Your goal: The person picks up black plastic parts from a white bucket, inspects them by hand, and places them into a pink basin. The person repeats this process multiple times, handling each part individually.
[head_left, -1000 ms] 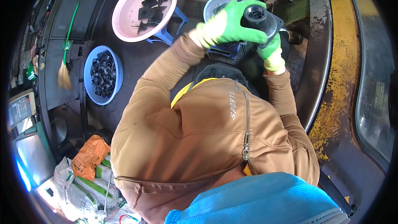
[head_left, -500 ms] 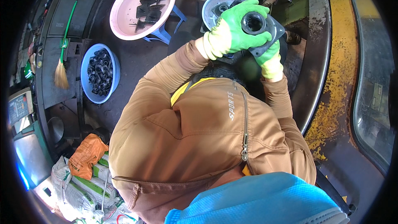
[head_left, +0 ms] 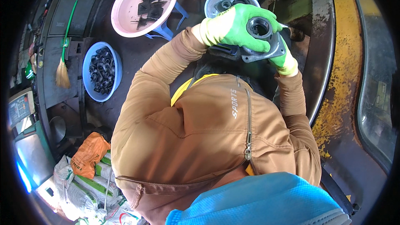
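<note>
Gripped in my gloved left hand (head_left: 239, 29) is a black moulded part (head_left: 266, 50), with a round hollow collar and a flat flange that has holes at its corners. My left fingers wrap round the collar, which faces up toward me. My right hand (head_left: 286, 63), in the same kind of green and pale yellow glove, is behind the flange's right side. The part hides its fingers, so its grip does not show. A small pale pointed thing (head_left: 284, 26) sticks out just past my left fingertips; its kind is unclear.
Beyond my hands stands a pale mesh basket (head_left: 212, 1) with similar black parts. A pink basin (head_left: 121, 6) with dark pieces sits on a blue stool (head_left: 164, 31). Further left is a blue basin (head_left: 86, 75) of small black parts. A rusty yellow machine (head_left: 333, 100) borders my right.
The part has tilted and come slightly down toward me, its collar now angled more upward. My right hand has shifted right, and my left hand has moved a little lower.
</note>
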Demonstrator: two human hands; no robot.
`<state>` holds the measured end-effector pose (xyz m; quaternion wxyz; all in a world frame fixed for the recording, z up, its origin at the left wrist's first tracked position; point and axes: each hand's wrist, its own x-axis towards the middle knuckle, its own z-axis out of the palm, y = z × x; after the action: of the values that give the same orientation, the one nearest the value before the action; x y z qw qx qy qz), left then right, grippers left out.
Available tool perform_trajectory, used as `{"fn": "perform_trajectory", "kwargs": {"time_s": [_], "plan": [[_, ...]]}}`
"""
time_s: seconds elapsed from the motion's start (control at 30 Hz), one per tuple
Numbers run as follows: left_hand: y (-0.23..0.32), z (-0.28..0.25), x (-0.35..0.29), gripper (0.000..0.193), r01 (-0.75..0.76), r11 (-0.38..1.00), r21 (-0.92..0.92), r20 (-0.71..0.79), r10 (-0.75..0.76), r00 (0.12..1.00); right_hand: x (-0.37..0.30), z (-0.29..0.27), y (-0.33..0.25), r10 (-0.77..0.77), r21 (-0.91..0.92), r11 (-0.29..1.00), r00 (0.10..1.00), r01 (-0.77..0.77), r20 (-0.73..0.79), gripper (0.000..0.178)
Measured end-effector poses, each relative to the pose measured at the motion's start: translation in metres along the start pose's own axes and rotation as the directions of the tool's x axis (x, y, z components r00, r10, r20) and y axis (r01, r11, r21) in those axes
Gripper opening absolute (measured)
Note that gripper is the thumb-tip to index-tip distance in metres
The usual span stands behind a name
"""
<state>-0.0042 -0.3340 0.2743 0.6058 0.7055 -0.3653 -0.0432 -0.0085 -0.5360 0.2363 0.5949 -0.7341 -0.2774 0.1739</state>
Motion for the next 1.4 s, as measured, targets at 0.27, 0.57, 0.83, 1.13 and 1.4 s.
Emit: {"fn": "perform_trajectory", "kwargs": {"time_s": [0.27, 0.57, 0.83, 1.13, 1.4], "plan": [[-0.002, -0.006, 0.016, 0.043, 0.007, 0.98, -0.2, 0.432, 0.082, 0.898, -0.014, -0.002, 0.035, -0.131, -0.171, 0.973, 0.983, 0.152, 0.129, 0.052], [-0.002, 0.01, 0.009, 0.048, -0.117, 0.958, 0.263, -0.335, 0.205, 0.92, 0.019, 0.025, 0.018, -0.313, -0.046, 0.943, 0.831, 0.33, -0.459, 0.057], [0.003, -0.004, 0.001, 0.047, -0.22, 0.938, 0.267, -0.165, 0.269, 0.949, 0.008, 0.011, -0.012, -0.354, -0.493, 0.835, 0.924, 0.245, -0.141, 0.052], [0.007, -0.016, 0.005, 0.042, -0.216, 0.973, 0.076, 0.137, 0.205, 0.969, -0.002, 0.0, -0.007, -0.059, 0.268, 0.963, 0.982, 0.008, 0.181, 0.052], [0.005, -0.004, 0.006, 0.046, -0.031, 0.929, -0.369, 0.505, 0.229, 0.833, -0.02, 0.017, 0.022, 0.228, 0.245, 0.925, 0.941, -0.289, 0.249, 0.042]]}}
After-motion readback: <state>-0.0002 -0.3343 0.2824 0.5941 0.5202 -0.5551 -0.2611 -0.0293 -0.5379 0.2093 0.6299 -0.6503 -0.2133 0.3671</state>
